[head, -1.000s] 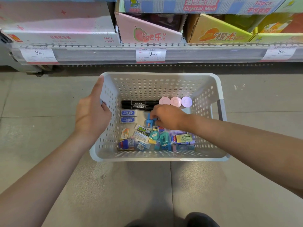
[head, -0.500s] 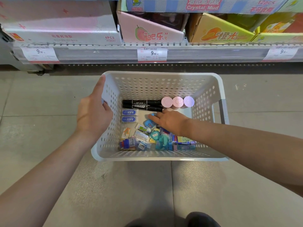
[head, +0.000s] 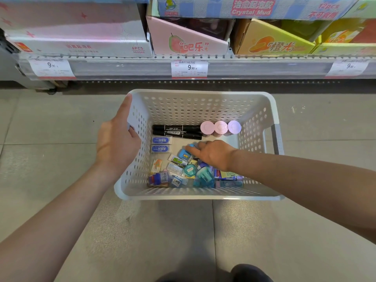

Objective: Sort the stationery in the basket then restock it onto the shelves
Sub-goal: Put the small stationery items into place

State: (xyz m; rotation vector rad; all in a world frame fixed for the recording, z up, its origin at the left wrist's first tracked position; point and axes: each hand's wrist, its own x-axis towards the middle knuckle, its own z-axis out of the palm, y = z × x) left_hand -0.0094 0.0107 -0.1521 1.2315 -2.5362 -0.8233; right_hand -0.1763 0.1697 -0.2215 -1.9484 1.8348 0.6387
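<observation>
A tiled floor (head: 50,159) fills most of the view, and a shelf (head: 244,67) with price tags along its front rail runs across the twelve o'clock edge. On the shelf are stood cartons: a pale pink-white box (head: 77,35) at eleven o'clock, a pink box (head: 189,43) at twelve and an orange-yellow box (head: 272,41) at one o'clock, with a blue checked box (head: 254,7) marked "Crystal Mud" stacked above them.

A white perforated basket (head: 203,106) is seen at the centre, over the floor in front of the shelf. Its nine o'clock wall is gripped by the left hand (head: 116,143), the thumb laid along the outside of the rim and the fingers curled over into the inside.

The right hand (head: 215,154) is reached into the basket from three o'clock. A small blue sharpener (head: 184,153) is touched by its fingertips, which are bent downward; whether the item is pinched or only touched cannot be told.

Inside the basket, two black markers (head: 177,131) are laid side by side toward twelve o'clock, with three round pastel caps (head: 220,127) lined up just beside them at their three o'clock end. Two blue-labelled erasers (head: 161,144) are laid just below the markers. A jumble of small packets, teal sharpeners (head: 203,175) and other stationery is heaped toward six o'clock, partly under the right wrist.

A dark shoe tip (head: 250,273) is seen at six o'clock.
</observation>
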